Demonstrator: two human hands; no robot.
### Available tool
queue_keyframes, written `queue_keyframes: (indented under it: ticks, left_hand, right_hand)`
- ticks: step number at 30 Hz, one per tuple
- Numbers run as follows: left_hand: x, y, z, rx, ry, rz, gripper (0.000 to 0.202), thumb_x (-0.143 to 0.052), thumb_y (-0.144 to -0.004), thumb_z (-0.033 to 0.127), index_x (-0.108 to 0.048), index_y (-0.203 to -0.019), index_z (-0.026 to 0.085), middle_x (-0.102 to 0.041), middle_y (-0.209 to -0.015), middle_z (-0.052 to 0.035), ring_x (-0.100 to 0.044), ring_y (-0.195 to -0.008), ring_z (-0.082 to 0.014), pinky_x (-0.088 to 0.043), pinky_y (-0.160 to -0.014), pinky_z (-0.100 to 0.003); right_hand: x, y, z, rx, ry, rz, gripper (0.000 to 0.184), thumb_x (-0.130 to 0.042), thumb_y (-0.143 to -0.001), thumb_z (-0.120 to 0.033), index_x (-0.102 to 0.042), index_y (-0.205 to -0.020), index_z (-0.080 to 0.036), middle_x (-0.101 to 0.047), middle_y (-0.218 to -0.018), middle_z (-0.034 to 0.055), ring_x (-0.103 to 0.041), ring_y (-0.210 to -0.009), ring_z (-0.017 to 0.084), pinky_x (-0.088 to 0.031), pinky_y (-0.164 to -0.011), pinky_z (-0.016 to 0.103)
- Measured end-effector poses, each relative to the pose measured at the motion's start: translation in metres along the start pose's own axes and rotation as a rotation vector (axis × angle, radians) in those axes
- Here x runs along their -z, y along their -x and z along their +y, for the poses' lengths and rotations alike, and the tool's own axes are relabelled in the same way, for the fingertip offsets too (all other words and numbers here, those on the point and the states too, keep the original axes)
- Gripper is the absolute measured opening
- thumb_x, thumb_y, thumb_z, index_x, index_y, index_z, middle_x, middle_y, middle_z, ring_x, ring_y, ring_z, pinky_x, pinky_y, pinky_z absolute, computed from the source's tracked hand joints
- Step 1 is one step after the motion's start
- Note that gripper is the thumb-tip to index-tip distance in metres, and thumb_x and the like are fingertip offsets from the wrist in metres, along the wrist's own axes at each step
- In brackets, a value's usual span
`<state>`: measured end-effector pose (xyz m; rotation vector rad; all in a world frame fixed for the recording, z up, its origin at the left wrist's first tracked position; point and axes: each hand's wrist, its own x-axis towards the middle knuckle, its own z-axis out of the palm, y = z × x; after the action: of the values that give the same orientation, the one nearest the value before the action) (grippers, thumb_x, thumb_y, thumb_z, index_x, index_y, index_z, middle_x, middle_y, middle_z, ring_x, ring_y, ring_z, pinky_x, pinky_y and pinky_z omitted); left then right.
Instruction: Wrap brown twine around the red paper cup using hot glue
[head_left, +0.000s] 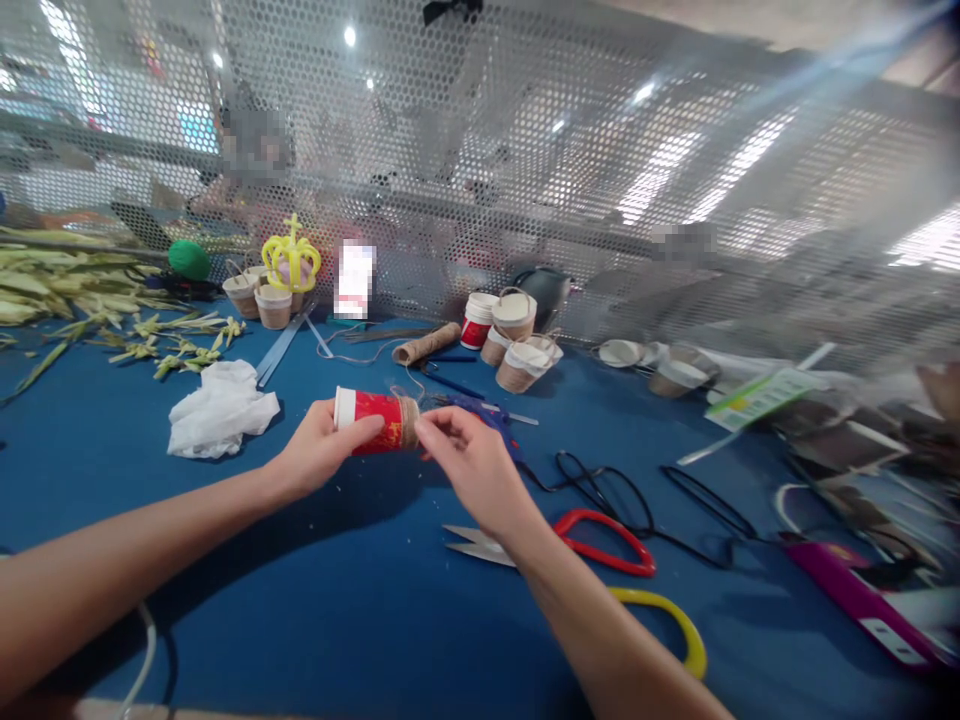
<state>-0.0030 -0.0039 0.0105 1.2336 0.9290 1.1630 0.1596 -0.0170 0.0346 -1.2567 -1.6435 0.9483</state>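
Observation:
My left hand (322, 450) is wrapped round a red paper cup (379, 418) with a white rim, held on its side above the blue table. Brown twine (409, 422) is wound in a band about the cup's right end. At that end, my right hand (469, 455) pinches with thumb and forefinger against the band, seemingly on the twine's strand. Behind the hands lies a roll of twine (427, 344), a loose thread running from it toward the cup. A blue glue gun (491, 420) lies just beyond my right hand, partly hidden.
Red-handled scissors (607, 540) lie under my right forearm, near a yellow handle (667, 620). Black cords (607, 490) cross the right side. Twine-wrapped cups (525, 362) stand at the back, before a perforated metal screen (450, 130). Crumpled white tissue (223, 410) sits left.

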Motion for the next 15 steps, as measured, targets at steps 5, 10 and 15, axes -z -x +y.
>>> queue_keyframes:
  ticks: [5, 10, 15]
  left_hand:
    - [0.002, 0.005, -0.002, -0.099, -0.198, -0.126, 0.024, -0.061, -0.069, 0.032, -0.065, -0.081, 0.011, -0.065, -0.070, -0.0031, -0.052, -0.057, -0.0103, -0.040, -0.052, -0.019]
    - [0.001, -0.001, -0.003, 0.030, 0.056, -0.095, 0.027, -0.066, -0.065, 0.034, -0.065, -0.079, 0.011, -0.064, -0.067, -0.0028, -0.053, -0.056, -0.0106, -0.041, -0.054, -0.021]
    - [0.002, -0.008, -0.002, 0.213, 0.277, -0.067, 0.026, -0.068, -0.062, 0.032, -0.064, -0.076, 0.010, -0.065, -0.066, -0.0037, -0.055, -0.056, -0.0103, -0.042, -0.056, -0.021]
  right_hand:
    - [0.006, -0.006, -0.002, -0.245, -0.312, -0.075, 0.025, -0.051, -0.074, -0.040, -0.050, -0.071, -0.015, -0.054, -0.066, 0.0010, -0.048, -0.060, 0.010, -0.038, -0.053, 0.023]
    - [0.004, -0.002, -0.002, -0.081, -0.137, -0.010, 0.022, -0.051, -0.075, -0.036, -0.049, -0.067, -0.016, -0.048, -0.059, -0.0025, -0.041, -0.055, 0.008, -0.034, -0.052, 0.022]
    - [0.001, 0.003, 0.005, 0.083, 0.113, -0.017, 0.017, -0.047, -0.078, -0.030, -0.048, -0.066, -0.017, -0.045, -0.057, -0.0033, -0.041, -0.053, 0.010, -0.036, -0.051, 0.023]
